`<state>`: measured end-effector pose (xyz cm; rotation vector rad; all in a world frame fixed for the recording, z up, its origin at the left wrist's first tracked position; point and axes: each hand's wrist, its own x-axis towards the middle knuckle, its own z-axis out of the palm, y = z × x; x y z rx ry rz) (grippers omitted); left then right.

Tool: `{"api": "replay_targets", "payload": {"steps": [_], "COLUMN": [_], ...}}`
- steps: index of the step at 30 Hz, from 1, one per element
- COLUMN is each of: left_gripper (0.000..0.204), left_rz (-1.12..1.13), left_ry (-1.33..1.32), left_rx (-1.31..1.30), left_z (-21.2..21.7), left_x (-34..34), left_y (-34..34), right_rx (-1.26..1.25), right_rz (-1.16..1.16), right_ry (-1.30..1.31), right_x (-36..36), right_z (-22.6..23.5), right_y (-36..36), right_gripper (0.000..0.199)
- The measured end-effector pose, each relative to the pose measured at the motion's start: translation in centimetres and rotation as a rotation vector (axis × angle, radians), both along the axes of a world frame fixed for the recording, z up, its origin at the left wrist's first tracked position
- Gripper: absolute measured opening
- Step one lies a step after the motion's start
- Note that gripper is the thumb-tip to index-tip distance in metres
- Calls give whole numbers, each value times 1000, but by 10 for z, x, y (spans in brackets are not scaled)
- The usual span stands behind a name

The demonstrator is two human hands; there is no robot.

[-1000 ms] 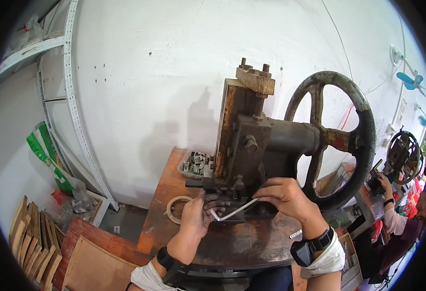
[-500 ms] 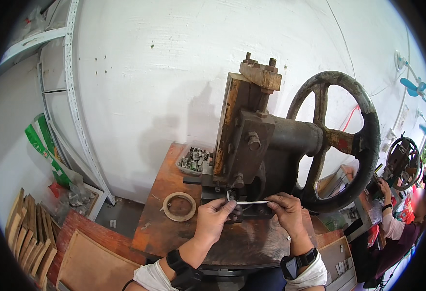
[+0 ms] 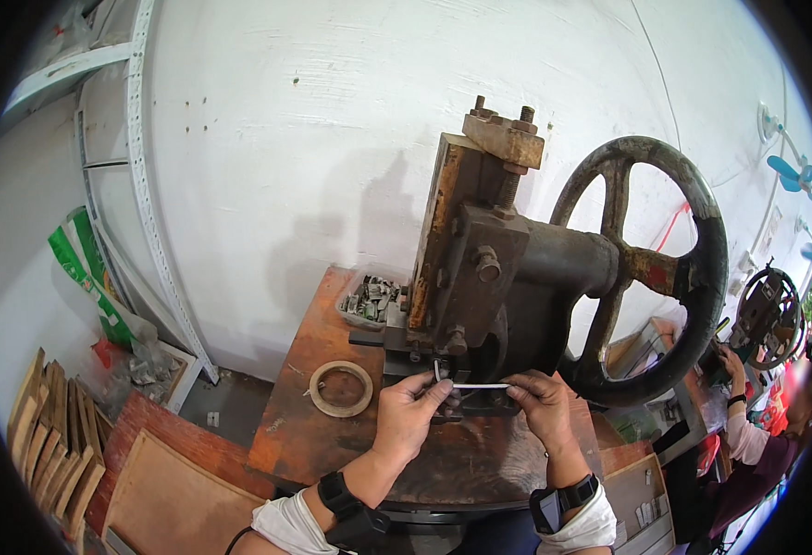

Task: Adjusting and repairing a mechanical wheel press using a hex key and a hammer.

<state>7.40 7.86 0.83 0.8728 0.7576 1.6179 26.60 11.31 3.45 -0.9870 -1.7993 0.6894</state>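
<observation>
The left hand (image 3: 408, 414) and right hand (image 3: 545, 403) each pinched the thin, white, angled strip (image 3: 482, 386) in front of the dark metal handwheel press (image 3: 485, 277), above the brown wooden worktop (image 3: 285, 427), inboard of its near edge. One bend appeared complete at the left end; the span between the hands was unbent.

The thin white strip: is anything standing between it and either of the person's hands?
Nothing visible stands in the way: the left hand pinches the white strip near its bend, and the right hand holds its other end. The dark press stands beyond them, not between.
</observation>
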Motion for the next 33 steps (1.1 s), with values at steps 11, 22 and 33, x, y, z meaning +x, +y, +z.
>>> {"api": "replay_targets", "payload": {"steps": [11,22,33], "left_gripper": [25,18,17], "left_rz": [4,-42,-56], "left_ry": [54,-88,-153], "left_rx": [-6,-52,-54], "left_z": [-4,1,-1], "left_x": [-2,2,2], "left_y": [3,4,5], "right_rx": [-38,-229,296], "right_rz": [-29,-100,-80], "right_ry": [66,188,-171], "right_x": [2,-8,-7], "right_z": [-22,-30,-32], "right_y": [3,1,4], "right_gripper": [14,13,15]}}
